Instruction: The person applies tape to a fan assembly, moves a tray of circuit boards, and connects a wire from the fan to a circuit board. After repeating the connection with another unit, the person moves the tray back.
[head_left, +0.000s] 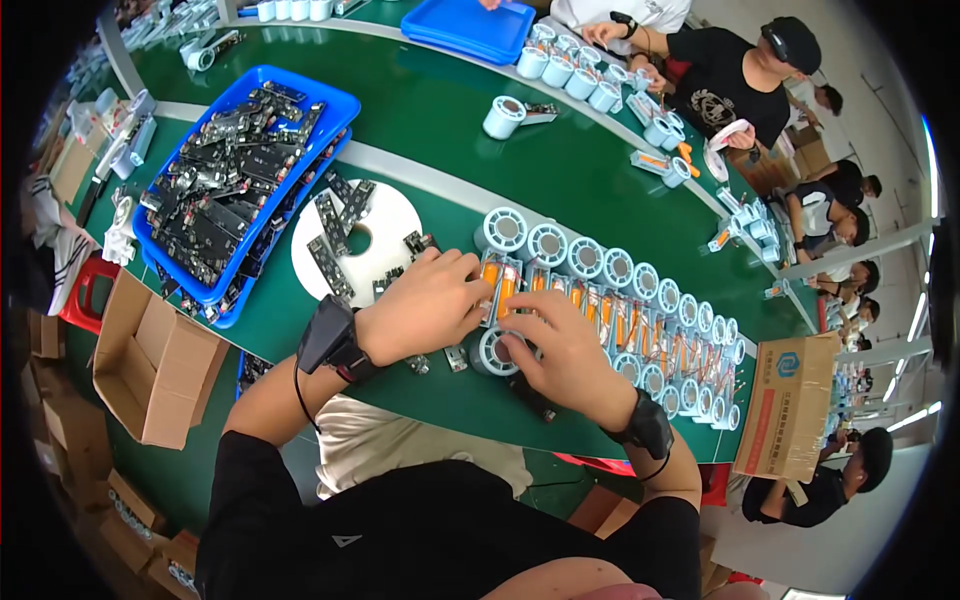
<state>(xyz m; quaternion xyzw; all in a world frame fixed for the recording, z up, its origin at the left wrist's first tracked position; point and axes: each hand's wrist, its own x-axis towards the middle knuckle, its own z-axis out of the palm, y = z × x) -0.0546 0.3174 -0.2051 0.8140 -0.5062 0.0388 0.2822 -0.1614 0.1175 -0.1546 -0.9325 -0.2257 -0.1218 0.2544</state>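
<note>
Though the right hand (pixel 565 345) hides much of it, the round white part (pixel 490 352) lies clamped in its fingers just before the row of white parts (pixel 620 300) — axis unclear; the left hand (pixel 425 305) curls shut on a small piece — hidden.

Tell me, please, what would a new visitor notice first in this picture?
First, the two hands, left hand and right hand, meeting at the centre over a long row of round white parts with orange pieces on the green table. To the left, a blue tray is heaped with dark circuit boards.
</note>
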